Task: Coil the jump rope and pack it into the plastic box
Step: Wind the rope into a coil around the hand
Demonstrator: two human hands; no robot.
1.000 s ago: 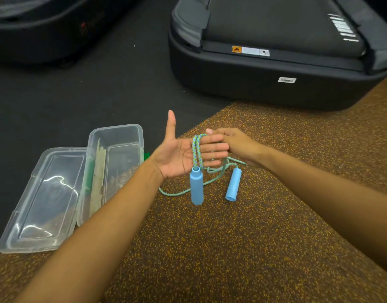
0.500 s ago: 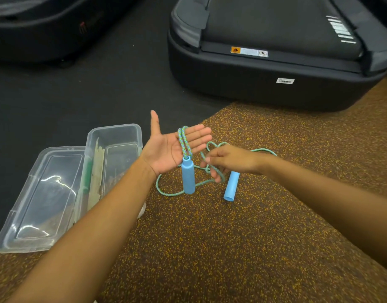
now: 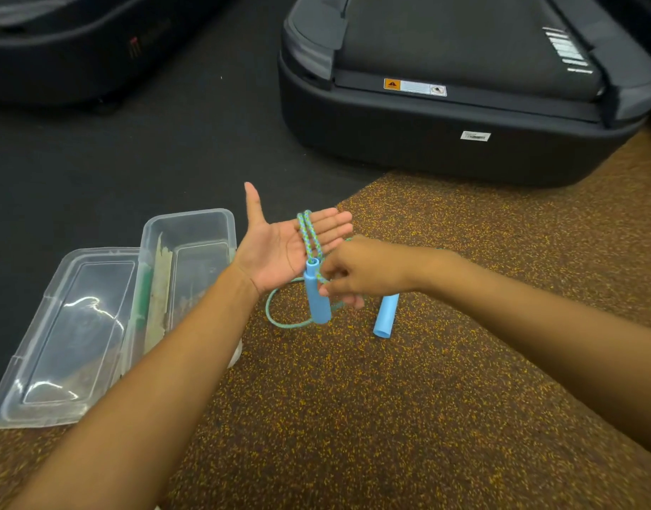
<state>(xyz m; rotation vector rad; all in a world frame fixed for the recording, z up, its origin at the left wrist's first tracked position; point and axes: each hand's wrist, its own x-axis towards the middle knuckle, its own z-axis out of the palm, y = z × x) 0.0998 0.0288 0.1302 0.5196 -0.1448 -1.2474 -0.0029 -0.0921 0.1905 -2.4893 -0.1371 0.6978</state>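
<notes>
My left hand (image 3: 276,248) is held flat, palm up, thumb raised. Two turns of the blue-green jump rope (image 3: 307,233) lie wound across its fingers. One blue handle (image 3: 317,291) hangs below the palm. My right hand (image 3: 357,272) is just right of that handle, fingers pinched on the rope. The second blue handle (image 3: 385,315) lies on the speckled mat, partly under my right wrist. A slack loop of rope (image 3: 279,321) rests on the mat below my left hand. The clear plastic box (image 3: 220,219) stands open at the left, its lid (image 3: 73,333) folded out beside it.
A large black treadmill base (image 3: 445,141) stands beyond the hands. Another dark machine (image 3: 77,49) is at the far left. The brown speckled mat (image 3: 353,417) meets the black floor (image 3: 132,160) near the box. Pale and green strips lie inside the box.
My right hand moved from behind the left fingers down and forward to the hanging handle, drawing rope with it. The loop that lay out to the right is gone from there.
</notes>
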